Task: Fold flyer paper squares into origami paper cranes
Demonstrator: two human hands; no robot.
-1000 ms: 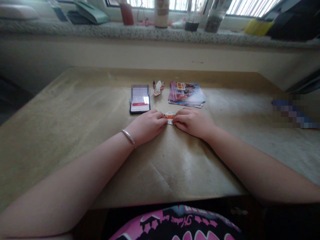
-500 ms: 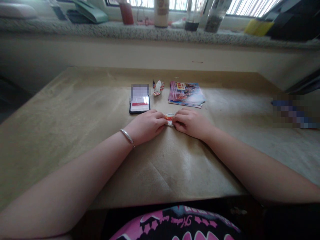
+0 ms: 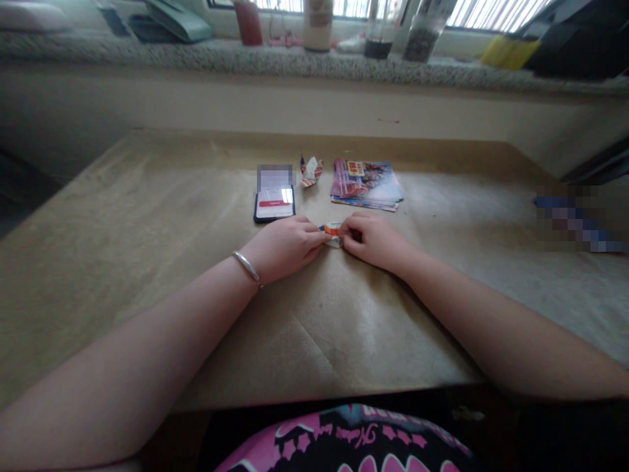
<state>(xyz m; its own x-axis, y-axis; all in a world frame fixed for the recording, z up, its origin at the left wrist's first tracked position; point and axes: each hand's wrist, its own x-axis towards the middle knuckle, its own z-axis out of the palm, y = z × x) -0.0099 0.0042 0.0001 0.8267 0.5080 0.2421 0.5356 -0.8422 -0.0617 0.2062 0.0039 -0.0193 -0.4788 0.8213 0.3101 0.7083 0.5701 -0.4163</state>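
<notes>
A small folded piece of printed paper, orange, blue and white, lies on the brown paper-covered table between my two hands. My left hand, with a silver bangle on its wrist, pinches the paper's left side with closed fingers. My right hand pinches its right side, fingers curled. Both hands rest on the table. Most of the paper is hidden by my fingertips.
A phone with a lit screen lies just beyond my left hand. A folded paper figure and a stack of colourful leaflets sit behind. Jars and bottles line the stone windowsill. Blurred items lie at the right edge.
My fingers have shifted slightly on the folded paper, and a bit more of it shows between my hands. My arms stay where they were.
</notes>
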